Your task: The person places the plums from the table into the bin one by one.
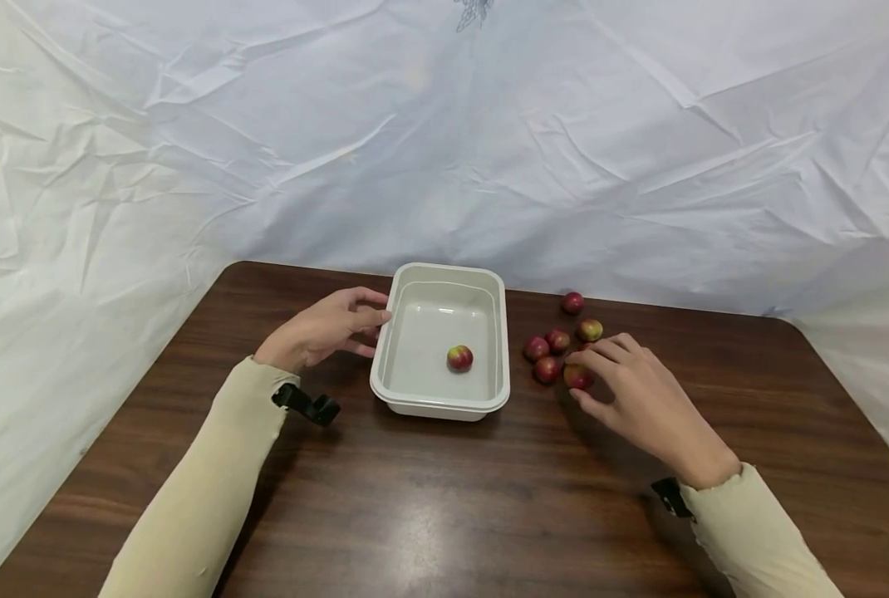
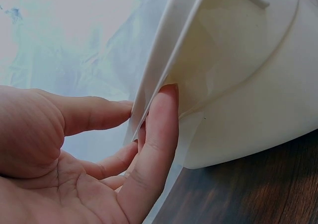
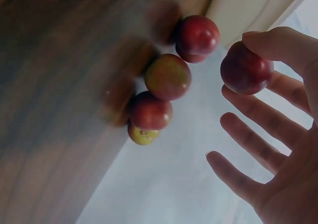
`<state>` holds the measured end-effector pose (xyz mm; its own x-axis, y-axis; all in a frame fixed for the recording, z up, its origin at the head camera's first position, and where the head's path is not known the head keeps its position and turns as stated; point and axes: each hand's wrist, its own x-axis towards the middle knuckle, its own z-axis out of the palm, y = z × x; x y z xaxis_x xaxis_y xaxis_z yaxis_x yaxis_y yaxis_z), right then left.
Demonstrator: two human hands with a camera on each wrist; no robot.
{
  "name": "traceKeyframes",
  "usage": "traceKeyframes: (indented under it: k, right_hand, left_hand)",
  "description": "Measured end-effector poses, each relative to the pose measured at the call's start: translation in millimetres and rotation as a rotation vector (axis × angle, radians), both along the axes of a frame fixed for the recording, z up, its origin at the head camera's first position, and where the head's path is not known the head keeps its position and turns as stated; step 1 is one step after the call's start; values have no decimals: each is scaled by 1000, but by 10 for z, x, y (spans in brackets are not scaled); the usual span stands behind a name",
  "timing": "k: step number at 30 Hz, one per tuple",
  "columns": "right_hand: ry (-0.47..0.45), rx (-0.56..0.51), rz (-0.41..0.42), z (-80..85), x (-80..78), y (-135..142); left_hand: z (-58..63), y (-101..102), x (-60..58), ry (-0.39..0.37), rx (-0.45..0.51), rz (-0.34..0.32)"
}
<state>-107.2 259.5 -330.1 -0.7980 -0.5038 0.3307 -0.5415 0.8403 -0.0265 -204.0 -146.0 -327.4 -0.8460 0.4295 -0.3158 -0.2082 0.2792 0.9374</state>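
Observation:
My left hand point(image 1: 332, 326) grips the left rim of a white rectangular plastic tub point(image 1: 380, 389), thumb on the outer lip and fingers tucked under it in the left wrist view. One red-and-yellow plum point(image 1: 459, 358) lies on the tub's floor. To the right of the tub, my right hand point(image 1: 639, 399) holds a dark red plum point(image 3: 247, 67) between thumb and fingertips. In the right wrist view the ring and little fingers spread away from it. Close by on the table is a loose group of several plums, among them a greenish-red plum point(image 3: 168, 77).
The dark wooden table point(image 1: 415, 507) carries everything. One plum point(image 1: 572, 302) sits apart at the back edge, behind the group. A wrinkled white sheet point(image 1: 444, 149) hangs along the table's far side and both flanks.

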Motion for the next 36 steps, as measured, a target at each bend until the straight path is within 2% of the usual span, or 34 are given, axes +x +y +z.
traceKeyframes:
  k: [12,24,36]
  right_hand:
    - [35,-34,-3,175,-78,-39]
    - [74,-62,39,312,-157,-124]
    - [46,-93,47,367,-166,-270]
  left_hand:
    - [6,1,-4,-2,3,-2]
    - [-5,6,-6,-3,6,1]
    - [-11,-56,24,1,1,0]
